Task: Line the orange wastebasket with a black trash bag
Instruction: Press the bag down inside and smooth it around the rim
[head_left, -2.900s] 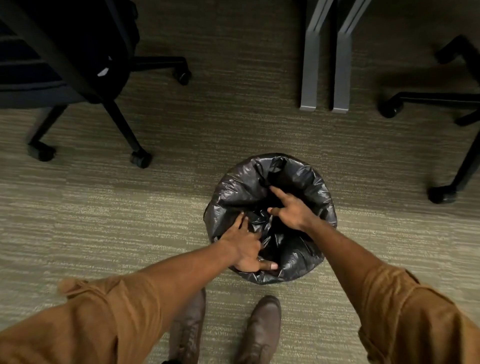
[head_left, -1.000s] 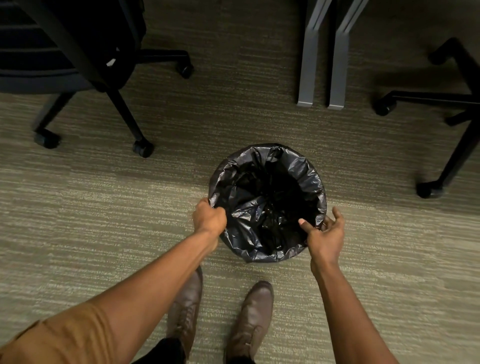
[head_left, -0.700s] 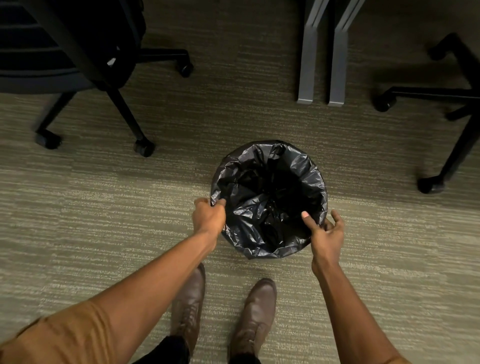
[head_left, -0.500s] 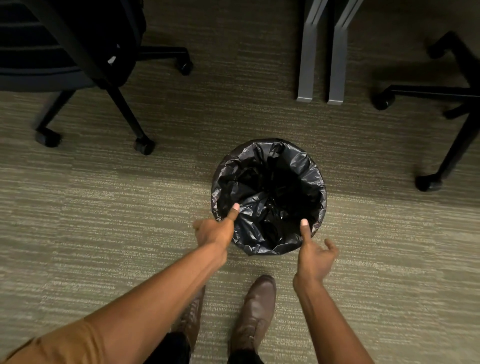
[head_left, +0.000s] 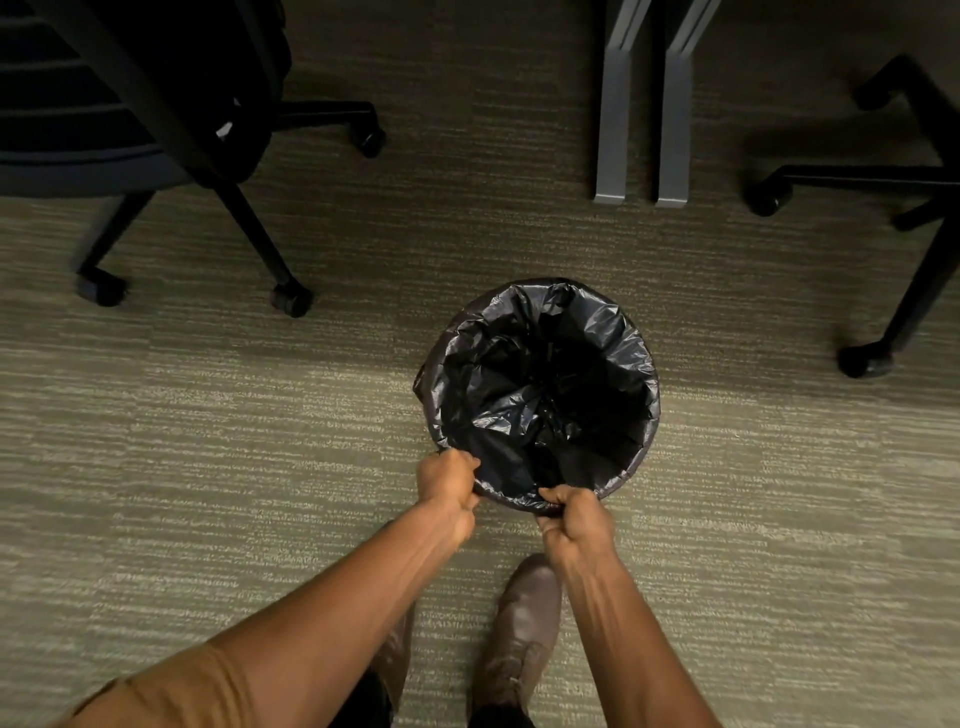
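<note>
1. The wastebasket (head_left: 631, 470) stands upright on the carpet (head_left: 208, 441), its mouth facing up.
2. The trash bag (head_left: 540, 395) lines it, folded over the rim.
3. The left hand (head_left: 448, 480) and the right hand (head_left: 574, 519) are each closed on the near rim fold.

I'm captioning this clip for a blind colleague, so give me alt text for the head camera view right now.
Seen from above, a person's left hand and right hand grip the near edge of a black trash bag that lines a round wastebasket on olive carpet. Brown shoes show below; office chair bases and grey desk legs stand beyond.
</note>
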